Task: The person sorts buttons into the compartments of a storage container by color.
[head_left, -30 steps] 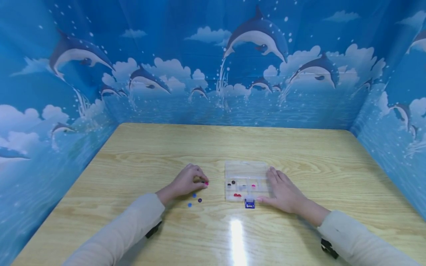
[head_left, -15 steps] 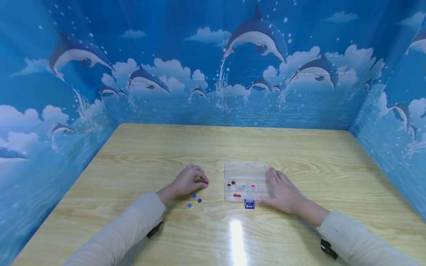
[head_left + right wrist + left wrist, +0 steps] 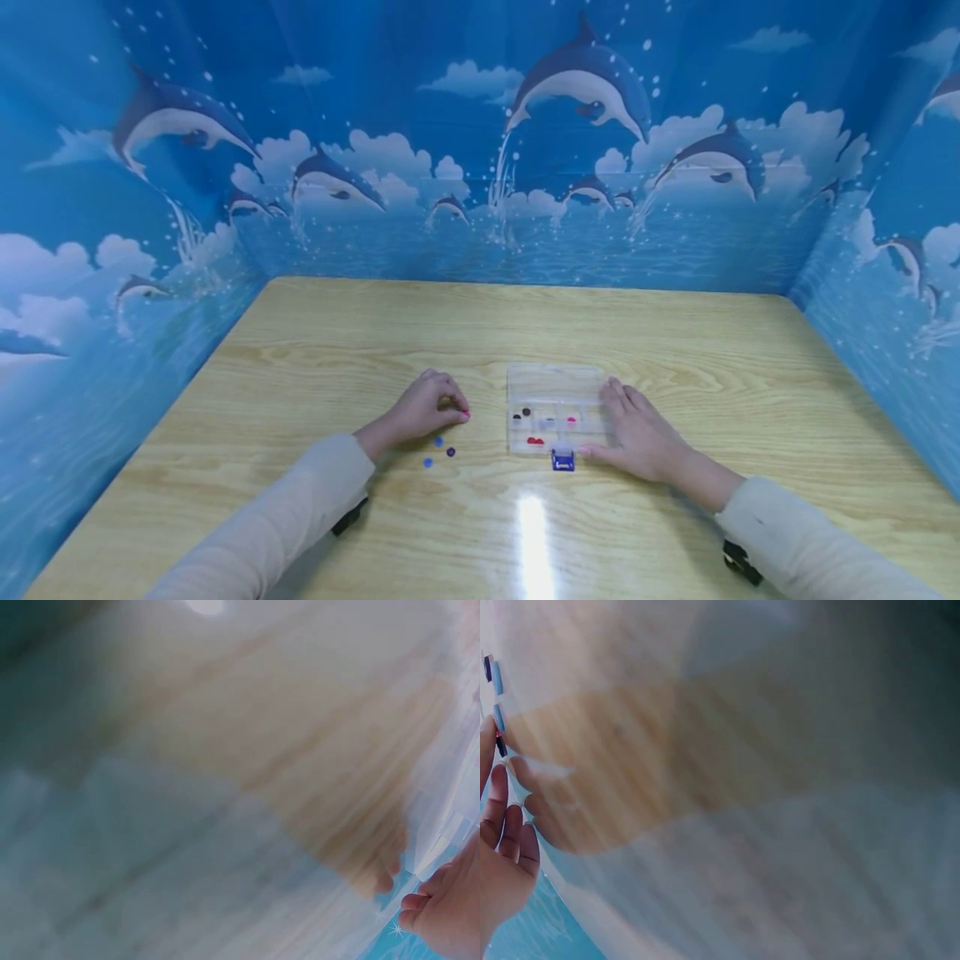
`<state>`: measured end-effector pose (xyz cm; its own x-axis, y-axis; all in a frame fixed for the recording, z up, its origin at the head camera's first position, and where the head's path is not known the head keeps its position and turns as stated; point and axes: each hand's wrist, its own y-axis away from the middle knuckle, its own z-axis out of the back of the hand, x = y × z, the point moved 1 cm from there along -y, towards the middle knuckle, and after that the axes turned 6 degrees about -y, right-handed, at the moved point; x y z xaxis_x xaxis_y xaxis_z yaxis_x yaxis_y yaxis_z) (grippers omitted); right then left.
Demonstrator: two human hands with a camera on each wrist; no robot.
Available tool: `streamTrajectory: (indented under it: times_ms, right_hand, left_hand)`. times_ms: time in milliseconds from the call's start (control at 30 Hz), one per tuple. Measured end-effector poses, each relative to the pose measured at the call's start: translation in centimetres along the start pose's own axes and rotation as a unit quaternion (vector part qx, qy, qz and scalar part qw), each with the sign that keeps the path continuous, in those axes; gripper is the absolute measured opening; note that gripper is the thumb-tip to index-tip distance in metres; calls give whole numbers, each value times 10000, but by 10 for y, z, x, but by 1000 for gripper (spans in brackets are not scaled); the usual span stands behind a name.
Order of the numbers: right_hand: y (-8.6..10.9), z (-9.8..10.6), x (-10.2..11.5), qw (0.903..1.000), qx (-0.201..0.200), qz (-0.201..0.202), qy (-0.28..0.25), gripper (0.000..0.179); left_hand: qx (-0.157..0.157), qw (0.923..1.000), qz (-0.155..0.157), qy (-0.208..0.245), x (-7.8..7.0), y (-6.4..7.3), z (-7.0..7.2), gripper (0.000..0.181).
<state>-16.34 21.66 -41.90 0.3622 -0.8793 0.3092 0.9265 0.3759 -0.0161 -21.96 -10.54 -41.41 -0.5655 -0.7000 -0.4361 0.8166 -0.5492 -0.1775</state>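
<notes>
My left hand (image 3: pixel 423 407) is low over the table, its thumb and forefinger pinching a small pink button (image 3: pixel 466 414). Near it lie two blue buttons (image 3: pixel 438 442) and a dark button (image 3: pixel 451 452). In the left wrist view, the hand (image 3: pixel 506 847) shows at the left edge, with a dark button (image 3: pixel 501 745) at its fingertips. A clear plastic compartment box (image 3: pixel 517 447) stands with its lid (image 3: pixel 555 382) raised back; red buttons (image 3: pixel 535 441), a pink one and dark ones lie inside. My right hand (image 3: pixel 645 433) rests along the box's right side, fingers extended, thumb at its front edge.
A blue latch (image 3: pixel 563 460) sticks out from the box's front edge. The wood-grain table (image 3: pixel 360 325) is bounded by a dolphin-print curtain (image 3: pixel 420 225) at the back and sides. Light glares off the table (image 3: pixel 536 542) before the box.
Left fingers have drawn closer together on the pink button; a dark spot seen beside it at first no longer shows in the head view. The right hand and box stay put.
</notes>
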Motion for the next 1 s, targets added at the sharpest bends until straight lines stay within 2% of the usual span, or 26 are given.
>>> streamTrajectory:
  times_ms: [433,667,900,1000]
  right_hand:
    - [1,-1,-1,10000,7,31,9,99]
    - [0,-1,-1,10000,4,11,2,99]
    - [0,-1,-1,10000,10,-31,-17,100]
    - [0,0,0,10000,8,-18,-17,100]
  left_hand:
    - [-4,9993,293,246,1,-1,1,11]
    - [-74,9962,497,705,-3,-5,5,13]
    - [-139,9918,880,916,-6,-5,10,10]
    - [-190,9906,891,1025,-7,-4,11,9]
